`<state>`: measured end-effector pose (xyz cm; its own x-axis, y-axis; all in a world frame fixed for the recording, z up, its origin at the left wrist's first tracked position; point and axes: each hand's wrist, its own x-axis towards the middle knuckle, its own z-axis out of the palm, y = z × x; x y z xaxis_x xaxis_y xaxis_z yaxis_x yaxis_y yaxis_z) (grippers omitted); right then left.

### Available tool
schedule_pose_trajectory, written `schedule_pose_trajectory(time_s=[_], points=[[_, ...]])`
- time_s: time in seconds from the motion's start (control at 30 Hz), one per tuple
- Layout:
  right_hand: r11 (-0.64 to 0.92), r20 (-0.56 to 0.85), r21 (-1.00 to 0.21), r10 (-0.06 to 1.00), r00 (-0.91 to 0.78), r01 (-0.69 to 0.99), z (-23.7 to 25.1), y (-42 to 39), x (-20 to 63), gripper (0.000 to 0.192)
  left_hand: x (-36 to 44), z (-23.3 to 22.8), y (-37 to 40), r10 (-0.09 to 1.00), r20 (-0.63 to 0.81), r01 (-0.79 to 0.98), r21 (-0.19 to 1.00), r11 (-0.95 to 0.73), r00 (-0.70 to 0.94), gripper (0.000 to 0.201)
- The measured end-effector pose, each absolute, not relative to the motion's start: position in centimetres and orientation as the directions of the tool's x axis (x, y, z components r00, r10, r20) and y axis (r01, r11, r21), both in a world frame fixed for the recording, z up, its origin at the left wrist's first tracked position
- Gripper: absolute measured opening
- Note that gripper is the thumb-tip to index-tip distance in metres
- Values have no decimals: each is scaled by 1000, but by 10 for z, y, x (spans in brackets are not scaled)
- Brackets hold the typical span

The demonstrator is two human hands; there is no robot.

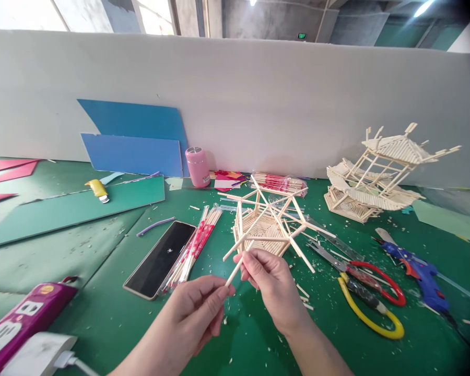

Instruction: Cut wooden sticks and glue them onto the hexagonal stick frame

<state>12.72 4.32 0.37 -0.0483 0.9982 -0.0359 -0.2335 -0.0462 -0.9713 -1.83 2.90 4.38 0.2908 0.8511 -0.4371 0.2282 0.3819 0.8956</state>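
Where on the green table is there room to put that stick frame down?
Bare green mat lies left of the phone, between the green board and the purple power strip. The near edge below both hands is bare too, only wood chips there. Right of the stick frame it is crowded: scissors, glue gun, stick pavilion.

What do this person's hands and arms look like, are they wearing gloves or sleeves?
No gloves: both the left hand and the right hand are bare. The forearms are uncovered as far as the picture shows, with no sleeves, watch, rings or bracelets visible. Fingernails look short and unpainted.
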Motion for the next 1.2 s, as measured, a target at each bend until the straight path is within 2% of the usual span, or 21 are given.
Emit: schedule_pose_trajectory(time_s=[0.13,0.23,0.67,0.9,1.2], points=[[-40,-33,-982,998,-44,-186,-1,46,124,26,-26,47,34,858,-411,398,875,276,308,34],[-35,-30,-985,999,-34,-168,-3,48,122,29,-28,50,38,842,-431,434,859,272,324,30],[-26,-18,-982,999,-45,-185,-5,52,117,32,-24,51,44,851,-427,396,870,294,305,29],[-28,-17,-977,998,-54,-212,-5,53,116,31,-22,49,37,869,-445,362,863,351,218,30],[-34,-25,-977,999,-41,-213,-8,52,117,33,-21,50,42,867,-432,337,877,342,247,30]])
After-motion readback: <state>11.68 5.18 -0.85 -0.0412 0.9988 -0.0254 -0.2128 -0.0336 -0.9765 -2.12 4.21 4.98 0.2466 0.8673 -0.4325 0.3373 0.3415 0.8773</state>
